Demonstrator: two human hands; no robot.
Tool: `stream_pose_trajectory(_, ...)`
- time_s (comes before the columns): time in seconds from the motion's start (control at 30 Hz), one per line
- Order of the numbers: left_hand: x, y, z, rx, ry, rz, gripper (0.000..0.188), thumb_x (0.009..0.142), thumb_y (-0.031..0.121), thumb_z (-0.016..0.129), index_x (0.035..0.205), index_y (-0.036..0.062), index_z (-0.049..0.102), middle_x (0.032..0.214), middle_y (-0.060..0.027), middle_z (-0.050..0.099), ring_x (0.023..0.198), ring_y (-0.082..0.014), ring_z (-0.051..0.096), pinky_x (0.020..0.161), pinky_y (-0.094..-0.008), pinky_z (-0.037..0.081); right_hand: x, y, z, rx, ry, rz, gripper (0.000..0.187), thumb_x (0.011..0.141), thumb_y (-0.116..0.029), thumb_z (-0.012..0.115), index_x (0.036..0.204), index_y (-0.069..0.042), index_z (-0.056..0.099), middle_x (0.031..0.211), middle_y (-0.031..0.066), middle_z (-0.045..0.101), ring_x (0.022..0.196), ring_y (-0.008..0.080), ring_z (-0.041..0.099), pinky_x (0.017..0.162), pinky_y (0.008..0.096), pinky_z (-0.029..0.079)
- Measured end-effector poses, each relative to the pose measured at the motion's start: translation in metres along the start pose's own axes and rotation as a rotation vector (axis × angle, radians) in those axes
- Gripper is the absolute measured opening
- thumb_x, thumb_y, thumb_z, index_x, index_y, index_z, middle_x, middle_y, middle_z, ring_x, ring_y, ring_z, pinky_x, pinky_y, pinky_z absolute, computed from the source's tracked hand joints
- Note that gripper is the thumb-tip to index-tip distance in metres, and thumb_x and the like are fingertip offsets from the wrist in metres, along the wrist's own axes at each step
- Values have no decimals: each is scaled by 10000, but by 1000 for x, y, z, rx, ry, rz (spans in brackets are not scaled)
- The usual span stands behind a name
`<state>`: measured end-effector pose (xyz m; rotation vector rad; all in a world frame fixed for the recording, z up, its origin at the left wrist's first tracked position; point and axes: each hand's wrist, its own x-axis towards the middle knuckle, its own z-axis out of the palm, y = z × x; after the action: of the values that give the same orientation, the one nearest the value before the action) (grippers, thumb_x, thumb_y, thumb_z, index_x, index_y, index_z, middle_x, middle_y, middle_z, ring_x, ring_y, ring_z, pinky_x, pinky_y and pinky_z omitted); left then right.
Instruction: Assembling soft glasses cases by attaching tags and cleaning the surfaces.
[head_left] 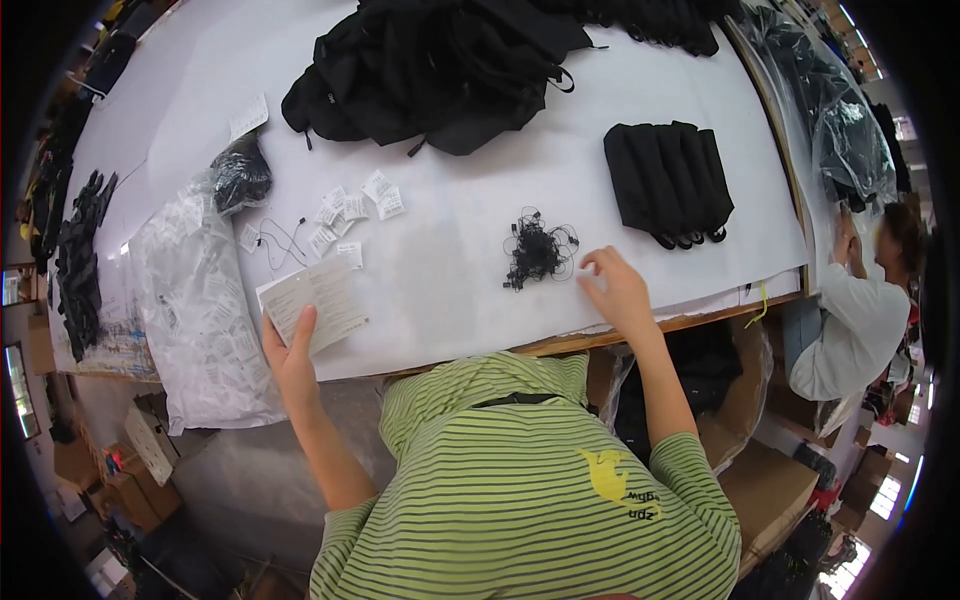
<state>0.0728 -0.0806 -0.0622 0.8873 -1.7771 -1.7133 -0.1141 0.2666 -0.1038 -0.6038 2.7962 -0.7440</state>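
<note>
My left hand point(291, 352) holds a pale printed card point(318, 305), or a thin stack of them, at its lower left corner, with the thumb on top. On the white tabletop, a tangled pile of thin black tag strings point(538, 252) lies just left of my right hand point(616, 290). The right thumb and forefinger are curled but apart, with nothing visible between them. Small white printed labels point(345, 207) are scattered beyond the card, near a few loose black strings point(283, 243).
A large heap of black bags point(430, 75) covers the far middle. Folded black pieces point(670, 182) lie in a row at right. A clear plastic bag of white labels point(195, 310) and a small black bundle point(241, 172) sit left. Another person point(855, 320) works beyond the table's right edge.
</note>
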Motion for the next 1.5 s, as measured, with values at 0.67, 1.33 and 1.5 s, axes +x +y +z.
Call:
stream_pose_trajectory(0.67, -2, -3, 30, -161, -159, -152, 384, 854, 126, 675, 1180, -10, 525, 1069, -83, 607, 968, -137, 555, 873, -263, 416, -11, 41, -25, -174, 89, 184, 175, 776, -101, 672, 904, -86, 554, 897, 96, 541, 798, 314, 591, 673, 409, 468)
stream_pose_trajectory(1.33, -42, 26, 121, -61, -647, -50, 480, 793, 93, 713, 1178, 72, 427, 1082, -48, 468, 968, -125, 472, 810, -252, 415, -4, -70, -19, 1239, -250, 140, 37, 832, -22, 633, 836, -24, 596, 638, -29, 519, 543, 21, 450, 488, 176, 340)
stream_pose_trajectory(1.5, -48, 21, 129, -38, -563, 84, 163, 836, 37, 654, 957, 2, 551, 884, -16, 494, 747, -72, 479, 631, -207, 391, -9, -110, -13, 1152, -130, 61, 65, 790, -4, 678, 833, -34, 639, 601, -83, 410, 532, -1, 325, 483, 169, 247)
